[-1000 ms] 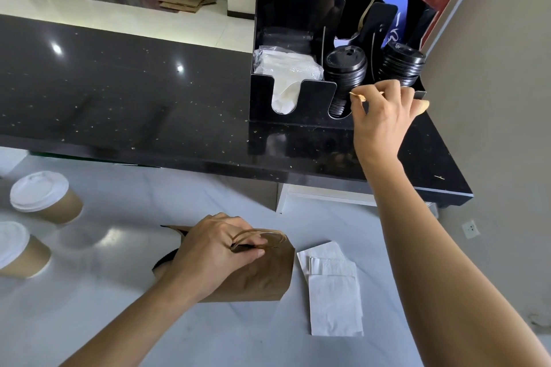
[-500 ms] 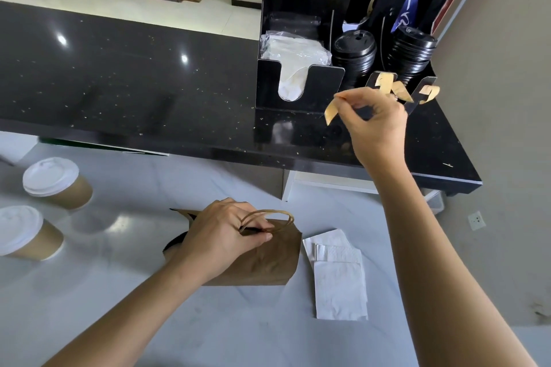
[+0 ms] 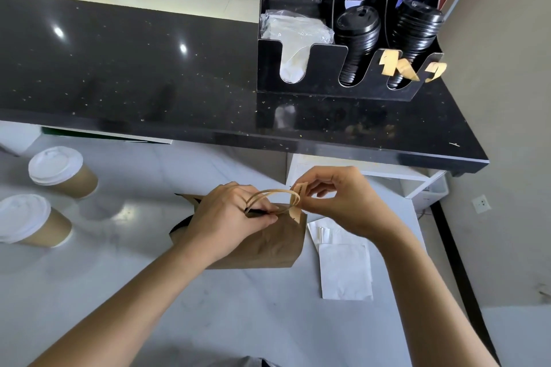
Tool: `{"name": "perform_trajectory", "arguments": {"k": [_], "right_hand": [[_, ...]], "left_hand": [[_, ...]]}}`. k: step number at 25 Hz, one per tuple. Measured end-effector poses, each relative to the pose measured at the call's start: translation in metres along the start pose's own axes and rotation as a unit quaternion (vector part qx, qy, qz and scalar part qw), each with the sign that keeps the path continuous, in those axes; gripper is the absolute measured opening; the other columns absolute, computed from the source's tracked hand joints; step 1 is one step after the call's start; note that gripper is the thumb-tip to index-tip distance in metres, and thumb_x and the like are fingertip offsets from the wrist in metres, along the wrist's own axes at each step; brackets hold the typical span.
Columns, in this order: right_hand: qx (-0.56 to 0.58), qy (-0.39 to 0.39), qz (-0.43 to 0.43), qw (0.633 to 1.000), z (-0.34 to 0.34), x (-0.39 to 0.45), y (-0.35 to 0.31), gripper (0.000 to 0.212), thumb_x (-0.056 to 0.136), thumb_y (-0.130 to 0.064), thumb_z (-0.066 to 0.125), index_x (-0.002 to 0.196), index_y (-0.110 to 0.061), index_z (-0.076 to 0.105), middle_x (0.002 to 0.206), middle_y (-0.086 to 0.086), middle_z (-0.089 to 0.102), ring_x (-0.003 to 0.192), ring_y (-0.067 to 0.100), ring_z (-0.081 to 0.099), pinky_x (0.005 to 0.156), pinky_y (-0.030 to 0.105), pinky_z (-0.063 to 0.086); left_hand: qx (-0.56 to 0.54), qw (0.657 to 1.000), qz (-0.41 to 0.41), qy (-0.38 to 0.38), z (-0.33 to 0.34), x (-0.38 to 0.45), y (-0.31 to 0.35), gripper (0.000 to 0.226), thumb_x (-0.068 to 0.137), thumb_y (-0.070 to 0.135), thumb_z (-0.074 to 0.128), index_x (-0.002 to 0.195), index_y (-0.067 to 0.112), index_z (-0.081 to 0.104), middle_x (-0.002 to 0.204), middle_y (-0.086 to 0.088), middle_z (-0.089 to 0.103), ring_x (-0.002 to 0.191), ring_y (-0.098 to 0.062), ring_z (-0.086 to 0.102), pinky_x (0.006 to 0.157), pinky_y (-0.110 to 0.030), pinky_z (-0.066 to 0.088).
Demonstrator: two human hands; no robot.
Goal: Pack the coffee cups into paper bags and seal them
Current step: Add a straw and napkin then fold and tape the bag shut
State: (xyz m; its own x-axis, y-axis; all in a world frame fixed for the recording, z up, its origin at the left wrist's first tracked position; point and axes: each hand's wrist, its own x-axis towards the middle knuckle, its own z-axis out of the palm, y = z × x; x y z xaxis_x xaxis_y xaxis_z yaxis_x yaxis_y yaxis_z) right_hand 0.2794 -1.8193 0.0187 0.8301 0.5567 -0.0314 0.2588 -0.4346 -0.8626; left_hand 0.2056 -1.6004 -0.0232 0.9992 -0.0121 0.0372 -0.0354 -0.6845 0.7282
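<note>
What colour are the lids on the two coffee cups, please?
White lids, clearest in the head view.

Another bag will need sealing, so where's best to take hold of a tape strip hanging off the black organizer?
Probably pinch the loose lower end of a tape strip from the front, then peel it away. Its top sticks to the black organizer front edge while the rest dangles free, curling outward.

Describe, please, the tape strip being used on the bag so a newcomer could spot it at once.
On the pale lower counter stands a brown paper bag. At its handles, the right hand pinches a tan tape strip. Similar strips hang from the black organizer; only this one is held.
</note>
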Motion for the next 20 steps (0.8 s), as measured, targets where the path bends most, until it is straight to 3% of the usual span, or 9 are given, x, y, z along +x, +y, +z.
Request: {"name": "perform_trajectory", "arguments": {"k": [7,20], "right_hand": [[-0.061,0.018,-0.012,0.998,0.018,-0.009,0.005,0.017,0.083,-0.012,0.082,0.088,-0.027,0.075,0.08,-0.014,0.073,0.082,0.006,0.068,0.072,0.013,0.044],[-0.125,0.047,-0.06,0.989,0.029,-0.021,0.02,0.035,0.082,-0.017,0.081,0.107,-0.033,0.064,0.088,-0.013,0.065,0.087,0.01,0.065,0.074,0.022,0.049]], "left_hand": [[0.012,1.0,-0.015,-0.005,-0.001,0.0,0.002,0.006,0.085,0.036,0.08,0.089,0.04,0.081,0.089,0.018,0.071,0.092,-0.006,0.057,0.083,-0.032,0.047],[0.013,1.0,0.007,0.0,-0.001,0.0,0.0,0.01,0.082,0.042,0.076,0.091,0.044,0.079,0.089,0.019,0.071,0.09,-0.006,0.057,0.081,-0.034,0.048]]}}
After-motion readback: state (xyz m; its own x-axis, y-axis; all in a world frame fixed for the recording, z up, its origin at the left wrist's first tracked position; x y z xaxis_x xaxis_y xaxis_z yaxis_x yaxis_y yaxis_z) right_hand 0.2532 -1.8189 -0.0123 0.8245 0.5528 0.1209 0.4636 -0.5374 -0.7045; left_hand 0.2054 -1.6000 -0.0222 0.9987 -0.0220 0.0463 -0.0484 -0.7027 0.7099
